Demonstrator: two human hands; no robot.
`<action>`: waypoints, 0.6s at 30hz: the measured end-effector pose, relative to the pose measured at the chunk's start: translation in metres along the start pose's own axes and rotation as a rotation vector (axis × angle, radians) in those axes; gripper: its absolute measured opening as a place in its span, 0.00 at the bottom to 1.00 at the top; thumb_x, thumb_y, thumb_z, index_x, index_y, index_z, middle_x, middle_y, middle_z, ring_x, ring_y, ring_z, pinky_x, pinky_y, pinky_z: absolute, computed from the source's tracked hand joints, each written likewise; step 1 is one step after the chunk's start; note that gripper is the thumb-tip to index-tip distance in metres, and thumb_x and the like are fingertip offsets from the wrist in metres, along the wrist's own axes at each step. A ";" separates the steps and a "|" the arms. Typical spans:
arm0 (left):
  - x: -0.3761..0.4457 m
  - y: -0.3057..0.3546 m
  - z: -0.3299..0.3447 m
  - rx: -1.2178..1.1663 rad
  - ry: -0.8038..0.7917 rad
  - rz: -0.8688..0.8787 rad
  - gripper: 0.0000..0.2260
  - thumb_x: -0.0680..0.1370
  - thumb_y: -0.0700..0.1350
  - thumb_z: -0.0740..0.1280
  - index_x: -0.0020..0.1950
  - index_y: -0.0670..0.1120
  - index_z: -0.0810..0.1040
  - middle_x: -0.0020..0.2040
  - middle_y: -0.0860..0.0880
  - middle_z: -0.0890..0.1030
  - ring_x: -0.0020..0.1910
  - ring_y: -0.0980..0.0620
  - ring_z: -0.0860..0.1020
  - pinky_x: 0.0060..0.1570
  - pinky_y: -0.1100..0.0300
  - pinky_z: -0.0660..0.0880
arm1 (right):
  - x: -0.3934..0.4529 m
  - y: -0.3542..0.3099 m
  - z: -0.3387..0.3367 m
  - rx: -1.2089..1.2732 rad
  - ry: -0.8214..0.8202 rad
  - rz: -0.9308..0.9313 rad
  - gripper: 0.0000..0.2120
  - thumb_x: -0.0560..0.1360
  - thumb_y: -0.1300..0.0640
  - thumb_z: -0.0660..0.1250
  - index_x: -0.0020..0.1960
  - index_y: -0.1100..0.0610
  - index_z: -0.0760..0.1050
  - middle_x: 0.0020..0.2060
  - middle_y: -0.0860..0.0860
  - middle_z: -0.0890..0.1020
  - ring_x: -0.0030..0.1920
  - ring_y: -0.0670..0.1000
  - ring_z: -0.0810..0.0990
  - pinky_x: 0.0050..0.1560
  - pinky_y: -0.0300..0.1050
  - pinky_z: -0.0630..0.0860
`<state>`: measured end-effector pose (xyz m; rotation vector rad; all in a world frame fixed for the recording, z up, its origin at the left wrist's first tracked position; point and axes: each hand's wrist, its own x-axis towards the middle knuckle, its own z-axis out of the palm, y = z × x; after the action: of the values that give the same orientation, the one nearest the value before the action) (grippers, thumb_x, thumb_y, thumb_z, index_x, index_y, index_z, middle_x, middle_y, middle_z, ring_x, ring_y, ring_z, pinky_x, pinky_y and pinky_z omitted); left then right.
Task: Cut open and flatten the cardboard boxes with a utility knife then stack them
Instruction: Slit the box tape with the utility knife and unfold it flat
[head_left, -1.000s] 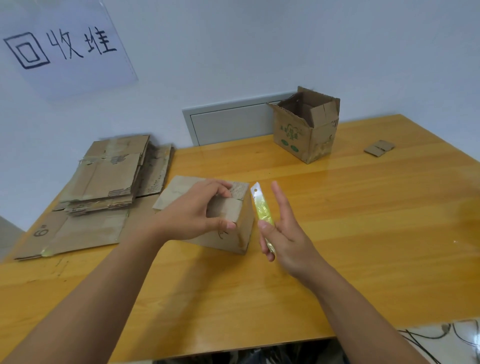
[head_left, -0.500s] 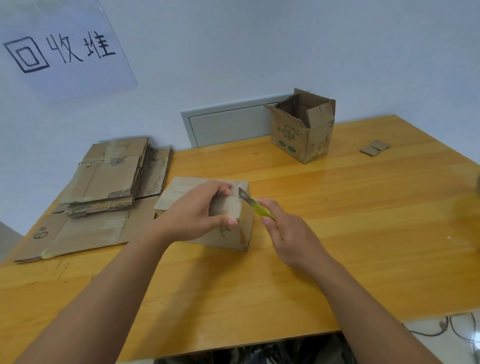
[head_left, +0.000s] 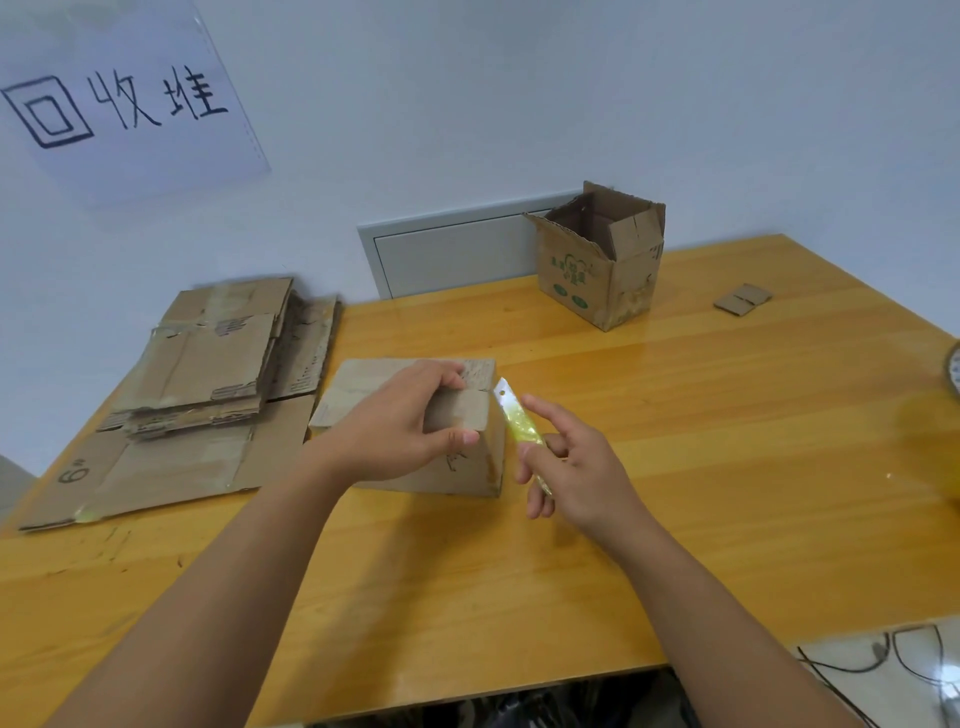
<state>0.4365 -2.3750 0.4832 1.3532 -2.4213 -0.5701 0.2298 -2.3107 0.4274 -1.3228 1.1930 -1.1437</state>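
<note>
Fingers (head_left: 447, 375) of the left hand (head_left: 395, 421) curl over the top of the small closed box (head_left: 467, 467) mid-tabletop (head_left: 675, 467); the right hand (head_left: 576, 467) grips a yellow utility knife (head_left: 519, 423), index finger extended, blade beside the box's right edge. Flattened cardboard (head_left: 197, 384) lies stacked left; an open box (head_left: 597, 260) stands behind.

Wooden table (head_left: 675, 519) bears flattened cardboard (head_left: 197, 384), two boxes (head_left: 602, 265)

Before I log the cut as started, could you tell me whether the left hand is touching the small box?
Touching. The head view shows the left hand gripping the small box, fingers curled over its top, thumb on the front face.
</note>
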 end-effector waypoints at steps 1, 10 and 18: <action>0.000 0.000 -0.002 -0.004 -0.018 0.001 0.22 0.74 0.58 0.72 0.62 0.56 0.66 0.71 0.58 0.66 0.69 0.56 0.66 0.67 0.58 0.66 | -0.001 0.000 0.002 0.048 0.030 0.019 0.24 0.81 0.64 0.63 0.74 0.48 0.67 0.32 0.51 0.81 0.25 0.52 0.77 0.28 0.41 0.72; 0.010 0.008 0.004 0.058 0.059 -0.025 0.22 0.75 0.52 0.72 0.66 0.47 0.70 0.69 0.51 0.71 0.66 0.52 0.69 0.63 0.57 0.67 | 0.004 -0.005 0.008 0.173 0.105 0.044 0.23 0.80 0.64 0.63 0.73 0.52 0.69 0.28 0.51 0.79 0.25 0.50 0.71 0.31 0.39 0.73; 0.011 0.006 -0.002 0.054 -0.047 -0.007 0.22 0.78 0.49 0.70 0.69 0.46 0.68 0.73 0.52 0.65 0.71 0.53 0.64 0.68 0.60 0.62 | 0.007 -0.011 0.009 0.221 0.103 0.072 0.24 0.80 0.65 0.62 0.74 0.55 0.67 0.28 0.52 0.78 0.24 0.48 0.71 0.29 0.37 0.72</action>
<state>0.4277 -2.3818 0.4890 1.3856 -2.4871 -0.5488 0.2405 -2.3165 0.4378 -1.0571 1.1418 -1.2647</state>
